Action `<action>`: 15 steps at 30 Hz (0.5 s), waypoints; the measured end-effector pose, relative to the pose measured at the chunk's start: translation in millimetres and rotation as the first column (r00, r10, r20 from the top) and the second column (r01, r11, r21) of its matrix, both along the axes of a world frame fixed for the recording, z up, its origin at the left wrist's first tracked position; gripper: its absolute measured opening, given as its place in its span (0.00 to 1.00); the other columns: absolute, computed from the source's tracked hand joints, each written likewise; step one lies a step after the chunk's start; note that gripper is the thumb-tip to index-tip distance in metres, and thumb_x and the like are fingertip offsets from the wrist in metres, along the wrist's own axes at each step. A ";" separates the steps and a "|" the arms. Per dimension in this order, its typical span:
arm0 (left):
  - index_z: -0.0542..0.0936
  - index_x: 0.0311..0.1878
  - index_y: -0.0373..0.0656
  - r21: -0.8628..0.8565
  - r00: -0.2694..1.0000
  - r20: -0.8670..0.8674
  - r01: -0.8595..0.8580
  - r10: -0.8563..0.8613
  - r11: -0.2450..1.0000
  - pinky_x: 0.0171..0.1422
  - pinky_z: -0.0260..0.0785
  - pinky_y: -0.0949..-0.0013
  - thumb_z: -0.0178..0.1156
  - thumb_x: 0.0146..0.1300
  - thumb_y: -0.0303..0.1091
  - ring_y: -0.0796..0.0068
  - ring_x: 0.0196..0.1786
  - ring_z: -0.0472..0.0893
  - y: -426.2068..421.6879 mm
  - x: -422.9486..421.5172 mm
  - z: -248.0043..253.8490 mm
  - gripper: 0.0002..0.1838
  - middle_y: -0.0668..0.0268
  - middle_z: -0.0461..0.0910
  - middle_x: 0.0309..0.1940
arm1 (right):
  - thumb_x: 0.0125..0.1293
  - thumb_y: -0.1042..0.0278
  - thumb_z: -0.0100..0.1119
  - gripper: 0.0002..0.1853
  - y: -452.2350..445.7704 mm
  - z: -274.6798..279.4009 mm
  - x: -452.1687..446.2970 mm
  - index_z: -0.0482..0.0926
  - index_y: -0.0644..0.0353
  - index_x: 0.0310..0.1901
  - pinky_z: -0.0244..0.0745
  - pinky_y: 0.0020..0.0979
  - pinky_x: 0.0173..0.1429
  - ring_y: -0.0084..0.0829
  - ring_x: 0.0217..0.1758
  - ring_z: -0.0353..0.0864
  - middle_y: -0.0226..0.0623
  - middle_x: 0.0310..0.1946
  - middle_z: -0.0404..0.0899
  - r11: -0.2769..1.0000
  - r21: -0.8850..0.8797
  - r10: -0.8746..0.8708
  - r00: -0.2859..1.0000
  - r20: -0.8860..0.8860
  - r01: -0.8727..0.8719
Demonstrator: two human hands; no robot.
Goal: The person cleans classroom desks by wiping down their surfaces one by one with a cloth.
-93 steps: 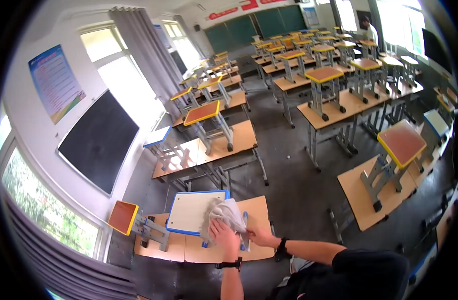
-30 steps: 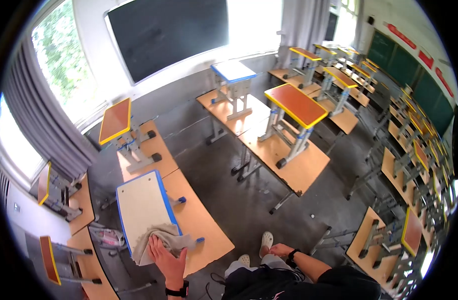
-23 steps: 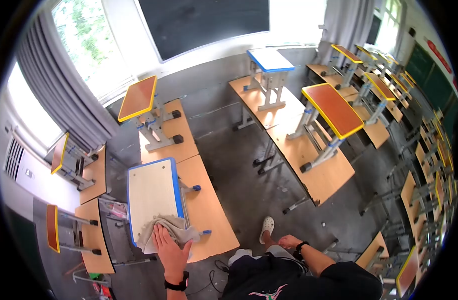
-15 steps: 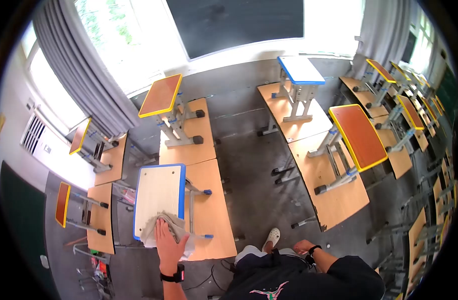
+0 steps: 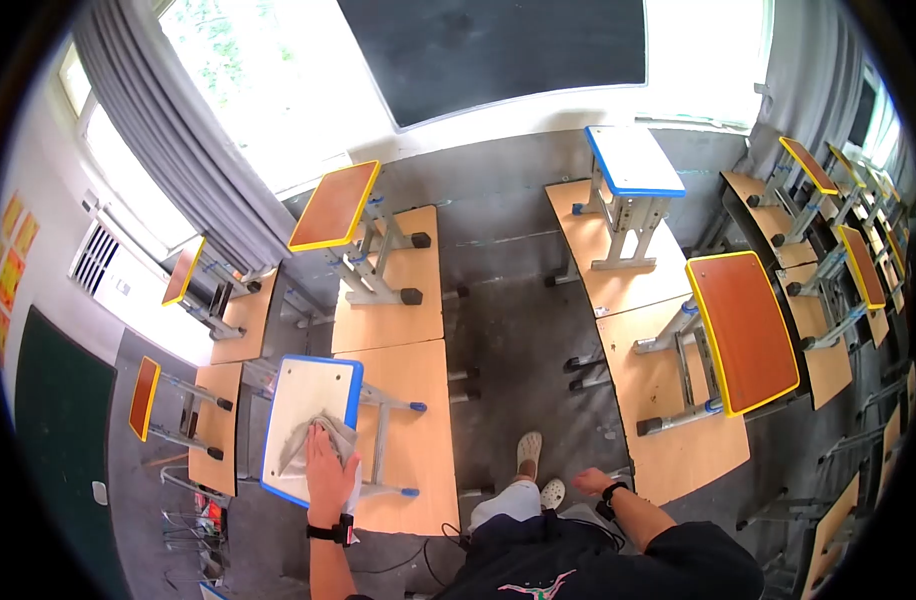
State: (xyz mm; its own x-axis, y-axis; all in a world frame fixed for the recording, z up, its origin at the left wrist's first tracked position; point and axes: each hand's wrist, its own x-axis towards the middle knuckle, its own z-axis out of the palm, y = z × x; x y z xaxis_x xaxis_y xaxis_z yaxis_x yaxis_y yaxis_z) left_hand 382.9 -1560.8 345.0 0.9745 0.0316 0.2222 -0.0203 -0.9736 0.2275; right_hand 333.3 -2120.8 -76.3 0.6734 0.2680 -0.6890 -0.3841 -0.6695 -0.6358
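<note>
In the classroom, a blue-edged stool point(image 5: 320, 385) stands on the near-left wooden desk point(image 5: 428, 460). The left hand point(image 5: 328, 475) lies spread on the grey cloth point(image 5: 300, 448) against its seat; the right hand point(image 5: 590, 482) hangs well apart, its grip unclear.

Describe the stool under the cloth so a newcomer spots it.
Start at the wall blackboard, then drop to the near desk, left of the shoes. Its stool has a pale, blue-rimmed seat. The stool by the wall looks similar, but only this one carries a grey cloth under the left hand.
</note>
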 end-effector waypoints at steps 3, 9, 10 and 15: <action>0.63 0.72 0.26 0.023 1.000 0.005 -0.016 0.016 1.000 0.85 0.51 0.42 0.69 0.66 0.42 0.32 0.80 0.60 -4.8 11.6 -3.5 0.40 0.33 0.64 0.75 | 0.65 0.55 0.60 0.18 18.7 46.4 15.7 0.90 0.59 0.44 0.84 0.39 0.40 0.35 0.33 0.88 0.39 0.33 0.90 0.978 0.018 -0.202 0.967 -0.155 0.207; 0.64 0.71 0.26 0.013 0.993 -0.002 -0.121 0.121 0.993 0.86 0.50 0.41 0.67 0.67 0.39 0.34 0.80 0.61 -23.1 45.0 -2.1 0.37 0.34 0.64 0.75 | 0.67 0.55 0.60 0.16 -4.9 38.1 62.9 0.90 0.57 0.44 0.84 0.35 0.39 0.32 0.33 0.88 0.37 0.34 0.90 0.985 -0.158 0.027 0.960 -0.280 -0.074; 0.64 0.71 0.26 0.002 0.992 0.004 -0.129 0.129 0.992 0.86 0.50 0.41 0.67 0.67 0.39 0.34 0.80 0.61 -28.7 53.5 -1.1 0.37 0.34 0.64 0.75 | 0.67 0.55 0.64 0.15 -14.8 32.2 75.3 0.89 0.56 0.45 0.84 0.34 0.38 0.29 0.32 0.87 0.36 0.35 0.90 0.977 -0.196 0.017 0.941 -0.339 -0.089; 0.66 0.70 0.28 0.004 0.964 0.025 -0.264 0.264 0.965 0.86 0.52 0.44 0.67 0.68 0.39 0.36 0.79 0.63 -46.6 95.0 -3.3 0.35 0.38 0.67 0.75 | 0.66 0.60 0.63 0.10 -48.8 17.9 154.2 0.88 0.53 0.42 0.84 0.37 0.35 0.31 0.32 0.88 0.34 0.34 0.89 0.985 -0.133 0.054 0.923 -0.381 -0.112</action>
State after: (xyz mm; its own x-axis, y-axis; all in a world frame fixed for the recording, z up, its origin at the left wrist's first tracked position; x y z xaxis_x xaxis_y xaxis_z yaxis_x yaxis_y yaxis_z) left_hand 477.9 -1607.4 341.7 0.9262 0.2851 0.2467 0.2320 -0.9468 0.2231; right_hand 487.5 -2169.5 -58.4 0.3375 0.1859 -0.9228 -0.5136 -0.7852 -0.3460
